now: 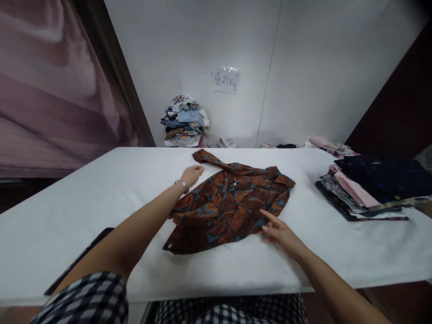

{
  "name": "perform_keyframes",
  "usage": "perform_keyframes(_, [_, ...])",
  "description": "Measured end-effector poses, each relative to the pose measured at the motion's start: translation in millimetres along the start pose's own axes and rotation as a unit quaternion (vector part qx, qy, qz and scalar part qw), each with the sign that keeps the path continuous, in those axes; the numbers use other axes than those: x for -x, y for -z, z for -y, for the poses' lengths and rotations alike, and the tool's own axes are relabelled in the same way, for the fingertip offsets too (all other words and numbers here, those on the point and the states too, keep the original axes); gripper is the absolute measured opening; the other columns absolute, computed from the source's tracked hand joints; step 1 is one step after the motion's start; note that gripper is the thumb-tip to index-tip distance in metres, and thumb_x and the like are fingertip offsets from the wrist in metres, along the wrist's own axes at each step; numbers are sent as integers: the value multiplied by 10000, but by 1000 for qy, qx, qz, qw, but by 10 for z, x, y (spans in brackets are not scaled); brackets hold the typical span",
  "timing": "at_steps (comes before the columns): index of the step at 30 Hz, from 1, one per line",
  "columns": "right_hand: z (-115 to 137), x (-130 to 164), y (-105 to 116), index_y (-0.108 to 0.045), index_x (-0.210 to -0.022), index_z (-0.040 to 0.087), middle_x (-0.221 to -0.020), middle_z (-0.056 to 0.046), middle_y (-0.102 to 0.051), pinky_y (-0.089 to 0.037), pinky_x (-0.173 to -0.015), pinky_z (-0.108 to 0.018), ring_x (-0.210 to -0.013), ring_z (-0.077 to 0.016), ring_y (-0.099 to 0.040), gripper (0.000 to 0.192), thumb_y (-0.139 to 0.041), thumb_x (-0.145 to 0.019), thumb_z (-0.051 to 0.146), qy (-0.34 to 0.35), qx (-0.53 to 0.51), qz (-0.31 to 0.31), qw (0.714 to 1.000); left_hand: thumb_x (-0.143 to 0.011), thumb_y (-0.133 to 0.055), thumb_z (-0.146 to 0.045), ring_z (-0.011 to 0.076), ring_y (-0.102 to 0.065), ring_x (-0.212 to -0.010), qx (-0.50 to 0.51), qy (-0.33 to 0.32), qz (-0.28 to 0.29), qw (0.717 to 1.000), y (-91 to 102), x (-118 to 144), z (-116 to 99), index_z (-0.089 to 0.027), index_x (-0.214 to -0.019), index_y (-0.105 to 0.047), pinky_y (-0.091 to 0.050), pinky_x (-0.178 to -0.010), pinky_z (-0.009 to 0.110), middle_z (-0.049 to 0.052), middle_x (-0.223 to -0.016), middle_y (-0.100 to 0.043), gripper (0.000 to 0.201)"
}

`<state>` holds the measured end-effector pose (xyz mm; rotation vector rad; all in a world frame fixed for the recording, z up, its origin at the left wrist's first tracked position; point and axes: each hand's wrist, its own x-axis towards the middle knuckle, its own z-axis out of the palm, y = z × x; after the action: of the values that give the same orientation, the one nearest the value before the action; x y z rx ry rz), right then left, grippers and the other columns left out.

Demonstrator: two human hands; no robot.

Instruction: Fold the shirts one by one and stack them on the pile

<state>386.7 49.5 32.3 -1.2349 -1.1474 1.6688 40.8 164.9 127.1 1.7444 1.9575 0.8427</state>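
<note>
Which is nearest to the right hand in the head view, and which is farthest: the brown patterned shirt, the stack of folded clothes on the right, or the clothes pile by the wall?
1. The brown patterned shirt: under the fingers of the right hand, at table centre.
2. The stack of folded clothes: at the table's right end.
3. The clothes pile: beyond the table, against the wall.

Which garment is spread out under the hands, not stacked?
The brown leaf-print shirt mid-table. The left hand is at its sleeve and the right hand at its hem; the other clothes sit in piles at the right and by the wall.
</note>
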Motion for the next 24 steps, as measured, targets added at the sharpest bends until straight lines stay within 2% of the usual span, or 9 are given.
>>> perform_keyframes(5, [-111, -1, -331, -473, -1352, 198, -776, -14, -649, -429, -478, -219, -711, -163, -634, 709, -677, -681, 299, -17, 91, 144, 985, -833, -528, -394, 202, -631, -863, -64, -137, 104, 983, -459, 851, 228, -210, -883, -706, -470, -805, 295, 32, -915, -694, 261])
perform_keyframes(7, [-168, -53, -490, -499, -1331, 176, -744, -11, -645, -418, -476, -221, -669, -152, -616, 679, -656, -681, 298, -13, 113, 171, 979, -842, -526, -378, 211, -621, -908, -96, -163, 108, 976, -548, 1069, 248, -213, -903, -694, -461, -835, 298, 47, -951, -678, 244])
perform_keyframes(9, [-215, -105, -625, -562, -1267, 159, -669, 3, -626, -406, -479, -229, -598, -133, -568, 609, -647, -683, 309, -4, 136, 178, 975, -864, -502, -392, 225, -610, -966, -133, -152, 100, 974, -598, 1133, 210, -206, -965, -672, -448, -868, 307, 68, -1022, -659, 272])
perform_keyframes(12, [-212, -136, -712, -686, -1056, 174, -628, 18, -607, -383, -498, -239, -522, -100, -476, 423, -667, -663, 331, 40, 141, 144, 979, -866, -487, -483, 267, -606, -995, -179, -94, 90, 975, -672, 978, 89, -155, -1078, -624, -449, -872, 352, 133, -1111, -627, 414])
perform_keyframes(16, [-98, -67, -595, -731, -872, 220, -738, 8, -655, -424, -645, -271, -657, -131, -534, 263, -710, -643, 347, 125, 82, 37, 988, -810, -564, -528, 318, -607, -981, -202, -43, 82, 975, -856, 638, -40, -67, -1107, -588, -463, -821, 386, 228, -1138, -597, 549])
perform_keyframes(18, [-67, 4, -508, -733, -875, 232, -754, 6, -660, -431, -683, -281, -701, -146, -550, 258, -725, -649, 354, 142, 45, -13, 989, -821, -590, -423, 293, -614, -955, -209, -28, 82, 974, -950, 517, -62, -48, -1031, -612, -463, -791, 344, 224, -1057, -627, 430])
perform_keyframes(20, [-70, 90, -450, -729, -889, 235, -737, 9, -654, -439, -671, -277, -693, -145, -556, 268, -744, -649, 354, 139, -2, -31, 990, -820, -594, -294, 246, -624, -903, -195, -16, 84, 977, -987, 409, -63, -50, -912, -644, -455, -751, 282, 183, -931, -662, 265])
perform_keyframes(22, [-77, 178, -417, -723, -890, 231, -704, 16, -645, -444, -623, -257, -650, -129, -556, 277, -770, -639, 339, 125, -59, -23, 990, -784, -609, -222, 208, -631, -838, -157, 6, 75, 985, -911, 271, -55, -73, -795, -661, -448, -711, 245, 136, -831, -675, 159])
perform_keyframes(24, [-46, 247, -376, -712, -886, 221, -654, 26, -631, -441, -550, -228, -580, -106, -547, 280, -789, -634, 317, 108, -123, -16, 986, -742, -632, -206, 203, -637, -794, -123, 40, 50, 990, -693, 88, -37, -99, -725, -666, -453, -693, 252, 118, -789, -683, 114])
